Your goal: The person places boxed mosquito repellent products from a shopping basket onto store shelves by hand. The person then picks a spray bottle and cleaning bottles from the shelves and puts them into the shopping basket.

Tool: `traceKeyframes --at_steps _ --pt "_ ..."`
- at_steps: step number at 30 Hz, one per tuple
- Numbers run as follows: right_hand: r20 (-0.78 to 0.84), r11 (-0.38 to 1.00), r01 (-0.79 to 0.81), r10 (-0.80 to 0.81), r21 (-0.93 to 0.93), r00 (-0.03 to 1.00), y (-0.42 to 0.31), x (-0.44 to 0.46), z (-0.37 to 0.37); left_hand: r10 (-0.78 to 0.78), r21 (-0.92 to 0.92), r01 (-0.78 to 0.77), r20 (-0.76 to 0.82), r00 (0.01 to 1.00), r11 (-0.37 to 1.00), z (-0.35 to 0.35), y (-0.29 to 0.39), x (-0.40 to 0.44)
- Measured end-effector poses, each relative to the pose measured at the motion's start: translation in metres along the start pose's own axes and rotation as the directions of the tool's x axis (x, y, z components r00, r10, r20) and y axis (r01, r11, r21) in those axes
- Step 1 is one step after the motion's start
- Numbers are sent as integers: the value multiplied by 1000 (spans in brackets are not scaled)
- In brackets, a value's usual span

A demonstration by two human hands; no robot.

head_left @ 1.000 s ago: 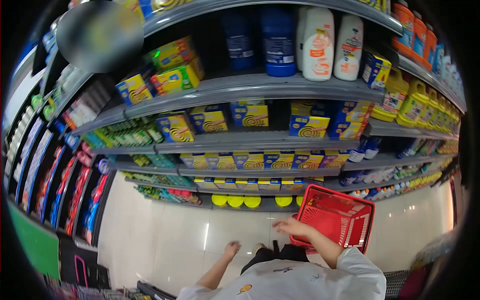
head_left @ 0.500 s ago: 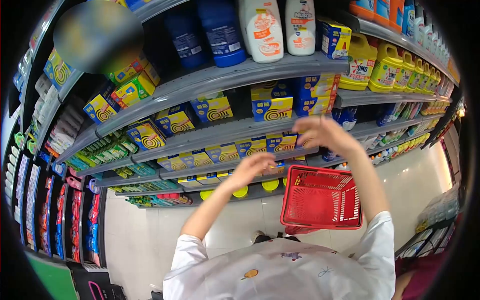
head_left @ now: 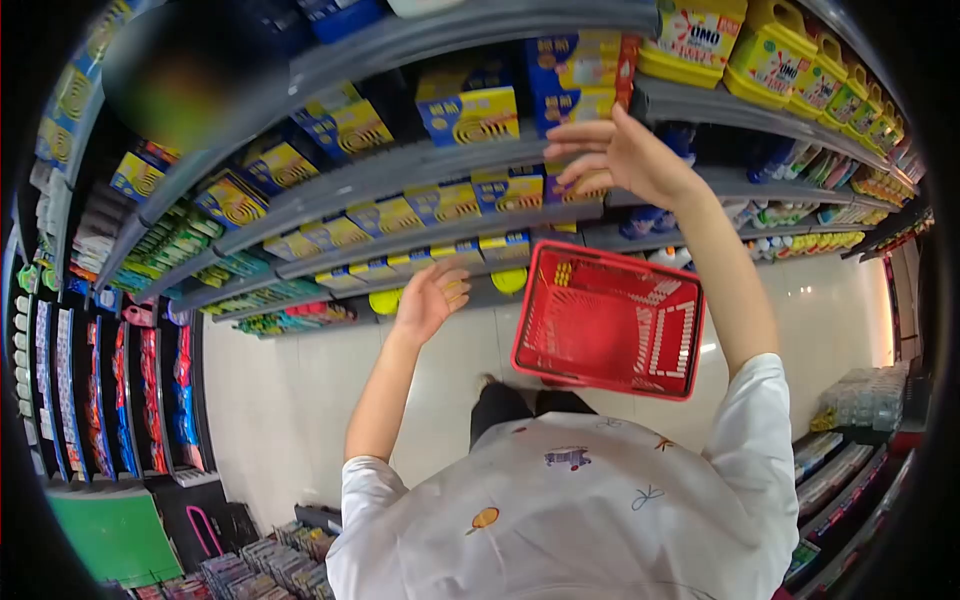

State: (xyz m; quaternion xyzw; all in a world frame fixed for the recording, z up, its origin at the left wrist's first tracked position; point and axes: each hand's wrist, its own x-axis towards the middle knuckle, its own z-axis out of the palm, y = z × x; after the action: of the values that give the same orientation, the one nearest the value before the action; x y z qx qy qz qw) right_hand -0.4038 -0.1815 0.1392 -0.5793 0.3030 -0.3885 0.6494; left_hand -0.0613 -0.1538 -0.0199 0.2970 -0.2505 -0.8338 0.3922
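My right hand [head_left: 630, 160] is raised in front of the shelves with its fingers spread and nothing in it. Behind it stand blue and yellow boxes [head_left: 468, 115] printed with a black spiral. My left hand [head_left: 432, 300] hovers lower, palm up, fingers loosely apart and holding nothing. It is nearest to the lower row of similar boxes [head_left: 410, 262]. Between my arms and beside my right forearm is a red plastic shopping basket [head_left: 605, 382] with slotted sides. Its red inner bottom shows; whether it rests on the floor I cannot tell.
Yellow detergent jugs [head_left: 695, 40] line the upper right shelf. Grey shelf edges [head_left: 400, 165] curve across in front of me. Hanging red and blue packets [head_left: 152, 400] fill a rack at the left. Pale floor tiles [head_left: 270, 420] lie below. More racks stand at lower right.
The view has tilted down, so shelves and basket appear higher. My left hand has moved away from my right, turning palm up, and its fingers have opened. My right hand stays raised.
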Motion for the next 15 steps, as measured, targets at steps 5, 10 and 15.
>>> traceKeyframes --at_steps 5,10,15 --pt "-127 929 -275 313 248 941 121 -86 -49 -372 -471 112 -506 778 875 -144 -150 -21" --pt "-311 666 -182 551 724 774 218 -222 -53 -368 95 576 -682 632 812 -132 -206 -27" --pt "-196 471 -697 876 541 440 296 -293 48 -10 885 403 -412 911 232 -145 -236 43"
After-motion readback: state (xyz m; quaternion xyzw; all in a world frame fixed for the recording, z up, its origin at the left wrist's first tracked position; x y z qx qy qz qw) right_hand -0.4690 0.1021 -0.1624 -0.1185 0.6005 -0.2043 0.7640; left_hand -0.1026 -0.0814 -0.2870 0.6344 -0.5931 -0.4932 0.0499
